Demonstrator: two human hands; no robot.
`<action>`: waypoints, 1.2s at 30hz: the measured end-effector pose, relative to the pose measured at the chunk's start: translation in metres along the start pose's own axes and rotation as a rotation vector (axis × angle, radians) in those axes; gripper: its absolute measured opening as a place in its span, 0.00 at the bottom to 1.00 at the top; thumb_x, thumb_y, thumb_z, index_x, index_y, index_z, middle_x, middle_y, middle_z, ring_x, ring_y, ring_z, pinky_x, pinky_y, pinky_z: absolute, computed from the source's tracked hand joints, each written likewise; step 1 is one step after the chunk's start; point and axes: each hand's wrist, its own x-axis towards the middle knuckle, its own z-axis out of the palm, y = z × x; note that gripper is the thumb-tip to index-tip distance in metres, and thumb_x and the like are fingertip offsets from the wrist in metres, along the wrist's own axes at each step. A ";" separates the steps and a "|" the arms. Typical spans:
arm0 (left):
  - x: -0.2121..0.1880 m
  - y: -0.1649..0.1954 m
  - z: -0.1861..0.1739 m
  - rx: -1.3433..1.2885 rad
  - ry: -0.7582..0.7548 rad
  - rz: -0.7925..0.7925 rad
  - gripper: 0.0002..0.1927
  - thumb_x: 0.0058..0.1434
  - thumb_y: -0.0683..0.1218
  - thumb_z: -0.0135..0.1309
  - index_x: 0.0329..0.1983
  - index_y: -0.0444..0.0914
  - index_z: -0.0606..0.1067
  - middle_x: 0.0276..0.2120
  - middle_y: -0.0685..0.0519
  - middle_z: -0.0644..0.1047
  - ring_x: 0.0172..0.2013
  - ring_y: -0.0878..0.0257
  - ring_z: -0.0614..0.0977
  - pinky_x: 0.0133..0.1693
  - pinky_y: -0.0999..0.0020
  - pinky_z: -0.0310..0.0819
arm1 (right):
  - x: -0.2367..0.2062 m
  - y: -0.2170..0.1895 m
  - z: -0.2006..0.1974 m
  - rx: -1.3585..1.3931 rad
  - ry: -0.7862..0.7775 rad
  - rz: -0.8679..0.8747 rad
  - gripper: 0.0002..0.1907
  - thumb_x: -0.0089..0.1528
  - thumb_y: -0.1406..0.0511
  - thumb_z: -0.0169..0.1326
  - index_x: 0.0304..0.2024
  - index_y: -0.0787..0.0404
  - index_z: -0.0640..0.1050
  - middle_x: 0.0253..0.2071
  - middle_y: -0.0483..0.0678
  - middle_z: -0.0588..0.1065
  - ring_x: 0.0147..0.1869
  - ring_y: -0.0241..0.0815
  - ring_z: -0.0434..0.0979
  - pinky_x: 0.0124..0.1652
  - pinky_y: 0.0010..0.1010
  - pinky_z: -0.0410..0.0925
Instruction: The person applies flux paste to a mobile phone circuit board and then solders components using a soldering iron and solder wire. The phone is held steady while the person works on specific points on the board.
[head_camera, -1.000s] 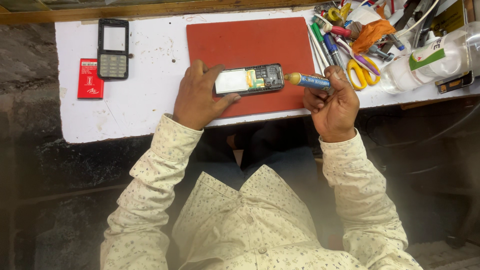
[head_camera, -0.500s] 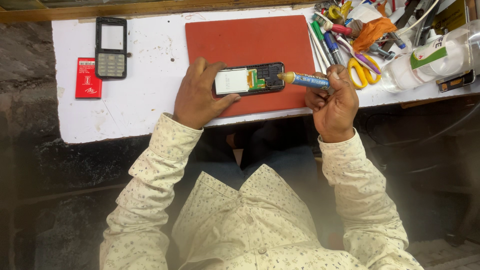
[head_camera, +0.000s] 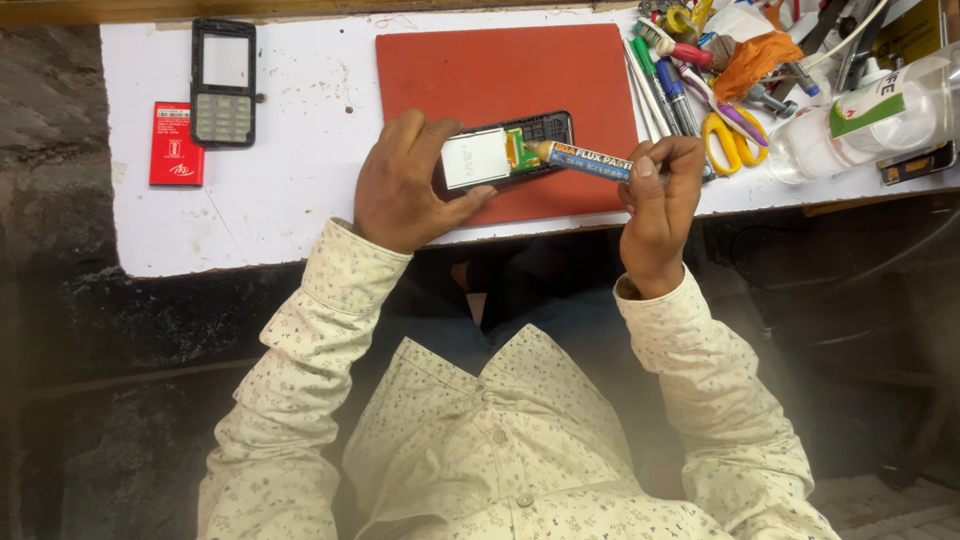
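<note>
— Left hand (head_camera: 405, 185)?
— Clamped on the opened phone (head_camera: 505, 153), thumb along the near edge, fingers curled over the far edge. Phone lying on the red mat (head_camera: 500, 70), near its front edge, circuit board and a white metal shield facing up.

— Right hand (head_camera: 658, 200)?
— Pinching a blue tube (head_camera: 590, 160), fingers pressed together around its rear end. Tube held nearly level, pale nozzle touching the green board at the phone's middle.

— Around them?
— White table (head_camera: 300, 220) under everything. Far left: 1 red battery (head_camera: 176, 143), flat, just beside a black phone front cover (head_camera: 223, 83) with its keypad. Both well apart from the hands.

— And to the right?
— Cluttered. Yellow-handled scissors (head_camera: 725, 150) just past the mat's right edge, pens (head_camera: 665, 80) beside them, 1 clear plastic bottle (head_camera: 870, 125) on its side farther right. Cream patterned shirt sleeves (head_camera: 320, 330) covering both arms.
</note>
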 end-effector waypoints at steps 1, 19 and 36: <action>0.000 0.000 -0.001 0.004 0.007 0.014 0.34 0.49 0.54 0.76 0.52 0.33 0.74 0.40 0.48 0.70 0.39 0.55 0.73 0.40 0.59 0.72 | -0.002 -0.001 0.002 -0.058 0.000 -0.035 0.05 0.77 0.66 0.44 0.50 0.58 0.62 0.32 0.43 0.63 0.30 0.28 0.57 0.31 0.19 0.56; -0.001 0.002 0.000 0.025 0.021 0.075 0.36 0.49 0.55 0.76 0.53 0.34 0.73 0.38 0.49 0.69 0.37 0.57 0.72 0.38 0.60 0.70 | -0.009 0.005 0.012 -0.345 -0.001 -0.182 0.06 0.78 0.66 0.44 0.49 0.60 0.61 0.35 0.44 0.64 0.36 0.30 0.59 0.38 0.21 0.58; -0.002 -0.003 0.004 0.033 0.027 0.094 0.36 0.49 0.55 0.77 0.53 0.33 0.73 0.37 0.50 0.69 0.36 0.57 0.71 0.37 0.61 0.70 | -0.005 -0.008 0.013 -0.465 -0.076 -0.219 0.07 0.77 0.66 0.45 0.47 0.63 0.62 0.33 0.45 0.65 0.29 0.30 0.60 0.31 0.22 0.57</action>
